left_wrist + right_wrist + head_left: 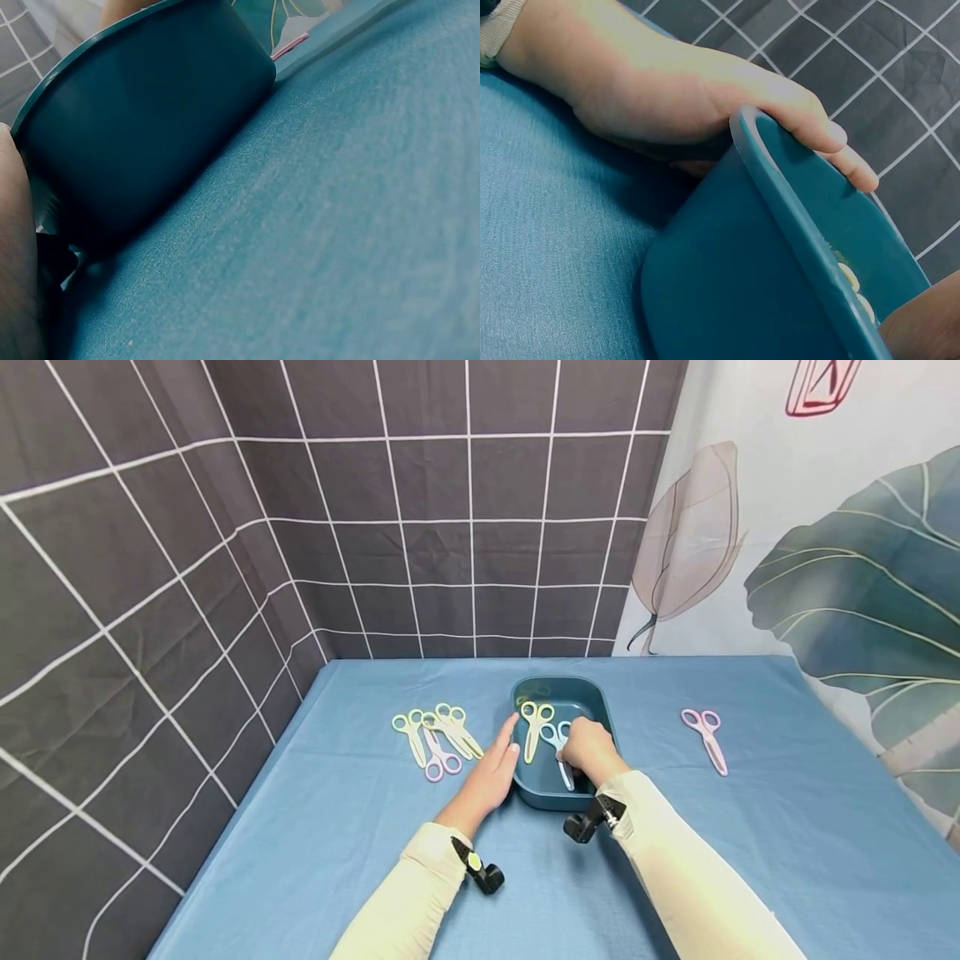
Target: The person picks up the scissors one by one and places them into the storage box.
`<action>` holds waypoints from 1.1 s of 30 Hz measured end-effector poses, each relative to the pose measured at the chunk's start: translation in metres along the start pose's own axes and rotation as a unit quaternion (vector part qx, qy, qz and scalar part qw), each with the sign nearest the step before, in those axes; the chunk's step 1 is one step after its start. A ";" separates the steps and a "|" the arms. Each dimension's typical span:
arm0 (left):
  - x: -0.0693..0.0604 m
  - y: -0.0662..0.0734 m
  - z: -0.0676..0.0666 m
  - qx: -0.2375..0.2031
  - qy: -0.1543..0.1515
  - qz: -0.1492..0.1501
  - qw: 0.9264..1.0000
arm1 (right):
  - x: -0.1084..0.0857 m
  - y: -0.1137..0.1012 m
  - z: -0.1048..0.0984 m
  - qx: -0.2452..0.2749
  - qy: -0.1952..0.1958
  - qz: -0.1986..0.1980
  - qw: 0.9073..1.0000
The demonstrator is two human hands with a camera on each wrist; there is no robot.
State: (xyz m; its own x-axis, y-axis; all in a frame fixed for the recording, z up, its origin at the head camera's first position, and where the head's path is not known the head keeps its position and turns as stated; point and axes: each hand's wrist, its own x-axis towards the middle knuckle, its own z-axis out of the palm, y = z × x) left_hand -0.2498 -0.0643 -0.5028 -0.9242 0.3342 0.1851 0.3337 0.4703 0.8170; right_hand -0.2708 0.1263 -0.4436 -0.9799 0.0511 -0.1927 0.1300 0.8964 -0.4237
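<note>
Right hand (592,750) reaches down into the teal tray (555,802) from the tray's right side, and from my distant seat I see its curled fingers pinch the pale blue scissors (556,742) around the middle. What matters most to me is how those scissors lie: the loops sit beyond the fingertips, away from the person, while the blades run back toward the person, tips slightly to the right, on the left side of the hand. So their long axis points almost straight at the body, and the right hand is plainly the nearer one. I cannot tell whether the blades touch the tray floor. Left of those fingers, the yellow scissors (533,735) lie in the same tray, loops away from the person. Straight-fingered, the left hand (489,770) rests against the tray's left wall, gripping no scissors. To its left on the desk (315,860), I make out a group of yellow and pink scissors (454,734), partly overlapping. Well right of the right hand, the lone pink scissors (708,742) point their tips toward the person.
</note>
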 end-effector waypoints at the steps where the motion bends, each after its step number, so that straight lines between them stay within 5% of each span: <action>1: 0.000 0.000 0.000 0.001 -0.001 -0.002 1.000 | 0.000 0.000 0.000 0.001 0.000 0.000 1.000; 12: 0.001 -0.001 0.000 0.005 -0.003 -0.001 1.000 | -0.002 0.000 -0.005 -0.023 0.028 -0.017 0.999; 17: 0.001 -0.001 0.001 -0.002 -0.007 -0.006 1.000 | -0.012 0.006 -0.019 0.048 0.067 -0.060 0.995; 20: 0.001 -0.002 0.001 0.001 -0.007 -0.007 1.000 | -0.014 0.016 -0.029 0.107 0.124 -0.131 0.978; 27: 0.000 -0.002 0.000 -0.004 -0.007 -0.010 1.000 | -0.015 0.058 -0.037 0.198 0.233 -0.248 0.919; 33: -0.001 -0.001 0.000 -0.009 -0.008 -0.012 1.000 | -0.012 0.092 -0.023 0.174 0.241 -0.286 0.911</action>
State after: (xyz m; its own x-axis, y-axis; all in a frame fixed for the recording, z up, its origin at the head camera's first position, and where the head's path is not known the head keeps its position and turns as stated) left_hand -0.2497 -0.0652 -0.5039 -0.9290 0.3357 0.1559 0.3070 0.4638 0.8310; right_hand -0.2502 0.2183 -0.4594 -0.8444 -0.1173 0.5228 -0.4642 0.6474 -0.6045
